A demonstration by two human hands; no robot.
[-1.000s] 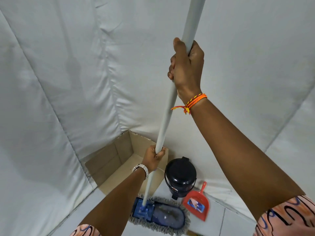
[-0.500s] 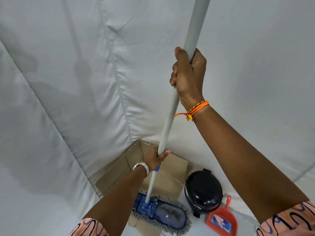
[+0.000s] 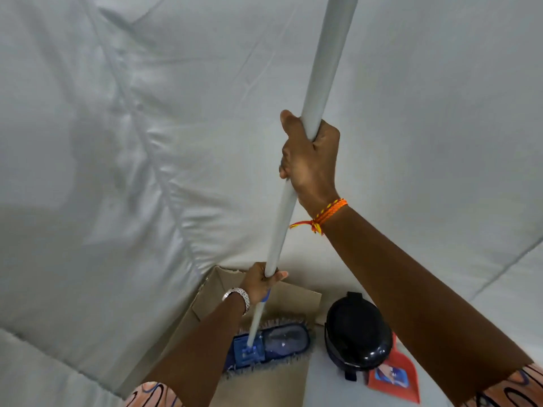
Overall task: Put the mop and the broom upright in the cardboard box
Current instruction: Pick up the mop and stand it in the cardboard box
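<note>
I hold the mop with both hands by its long grey pole [image 3: 318, 83], which stands nearly upright. My right hand [image 3: 308, 155] grips the pole high up, and my left hand [image 3: 261, 282] grips it low, just above a blue collar. The flat blue mop head [image 3: 270, 343] with a grey fringe hangs over the open cardboard box [image 3: 305, 301], inside its outline. The box stands in the corner against the white sheeted walls. No broom is in view.
A black lidded bin [image 3: 357, 333] stands just right of the box. A red dustpan [image 3: 393, 377] lies on the floor beside the bin. White fabric walls [image 3: 117, 142] close in on the left and behind.
The mop head has moved from the floor in front of the box to over the box opening. Both hands kept their grip, and the view has come closer to the box.
</note>
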